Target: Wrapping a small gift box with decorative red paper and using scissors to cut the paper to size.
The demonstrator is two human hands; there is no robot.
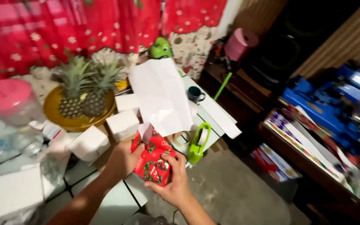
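A yellow bowl (78, 121) near the worktop's (117, 204) far edge holds two pineapples (84, 93). Above the worktop's near right edge, the left hand (121, 160) and right hand (173, 183) grip a small box (153, 160) wrapped in red paper with green wreaths, one white flap loose on top.

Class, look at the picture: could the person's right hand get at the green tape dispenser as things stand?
Probably yes. The green tape dispenser lies just beyond the right hand with nothing between them, but that hand and the left hand hold the red wrapped box, so it must let go first.
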